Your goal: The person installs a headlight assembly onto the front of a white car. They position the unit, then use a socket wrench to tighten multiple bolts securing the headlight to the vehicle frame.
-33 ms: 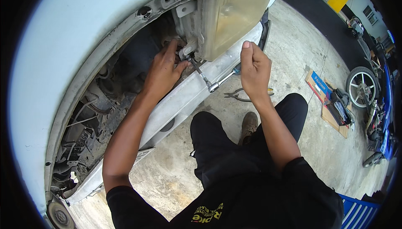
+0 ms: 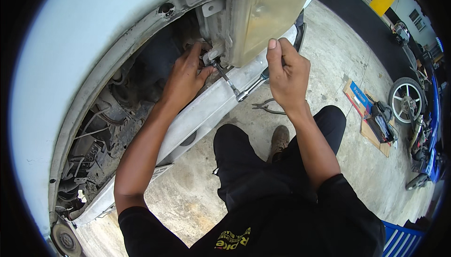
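Note:
My right hand (image 2: pixel 289 76) is closed in a fist around the handle of a ratchet wrench (image 2: pixel 252 89), thumb pointing up. From the ratchet's head an extension bar (image 2: pixel 229 79) runs up and left to a socket (image 2: pixel 215 63) below the corner of a yellowed headlight (image 2: pixel 265 17). Reaching into the opening, my left hand (image 2: pixel 187 76) has its thumb and fingers curled about the socket end, beside a pale metal bracket (image 2: pixel 213 54). Its fingertips are partly hidden behind that bracket. The fastener under the socket cannot be seen.
A pale bumper bar (image 2: pixel 197 118) crosses below my left forearm, and a white body panel (image 2: pixel 80 50) curves round the opening. Pliers (image 2: pixel 268 107) lie on the concrete floor. Farther right are a blue box (image 2: pixel 358 96), a tool case (image 2: pixel 379 125) and a blue motorcycle (image 2: pixel 430 151).
My right hand has swung the ratchet handle slightly, with the fist shifting a little up. The left hand stays at the socket. The view has shifted slightly.

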`<control>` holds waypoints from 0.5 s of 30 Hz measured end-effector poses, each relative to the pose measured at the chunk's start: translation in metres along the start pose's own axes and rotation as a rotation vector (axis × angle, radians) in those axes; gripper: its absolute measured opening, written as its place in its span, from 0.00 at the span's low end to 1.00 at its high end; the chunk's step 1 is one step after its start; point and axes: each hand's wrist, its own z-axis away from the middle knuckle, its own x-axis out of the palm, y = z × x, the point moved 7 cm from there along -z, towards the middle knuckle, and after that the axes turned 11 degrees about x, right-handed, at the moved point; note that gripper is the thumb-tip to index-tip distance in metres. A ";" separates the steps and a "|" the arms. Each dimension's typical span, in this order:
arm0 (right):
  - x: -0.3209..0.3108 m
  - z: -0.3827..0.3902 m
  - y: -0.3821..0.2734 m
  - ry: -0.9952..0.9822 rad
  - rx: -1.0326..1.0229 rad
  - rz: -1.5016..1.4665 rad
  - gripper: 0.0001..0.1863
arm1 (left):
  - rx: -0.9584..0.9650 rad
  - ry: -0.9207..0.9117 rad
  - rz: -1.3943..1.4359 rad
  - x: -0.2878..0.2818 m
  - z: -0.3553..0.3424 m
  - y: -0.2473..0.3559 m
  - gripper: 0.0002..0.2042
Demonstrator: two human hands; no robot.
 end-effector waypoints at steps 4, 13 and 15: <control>0.039 0.030 -0.110 -0.195 -0.947 0.404 0.16 | 0.113 0.018 0.002 -0.002 -0.001 0.003 0.23; 0.017 0.012 0.076 0.081 0.398 -0.396 0.26 | 0.043 -0.019 -0.016 0.001 0.000 -0.003 0.27; 0.023 0.022 0.109 0.106 0.653 -0.459 0.26 | 0.090 -0.035 -0.070 -0.001 0.000 0.001 0.28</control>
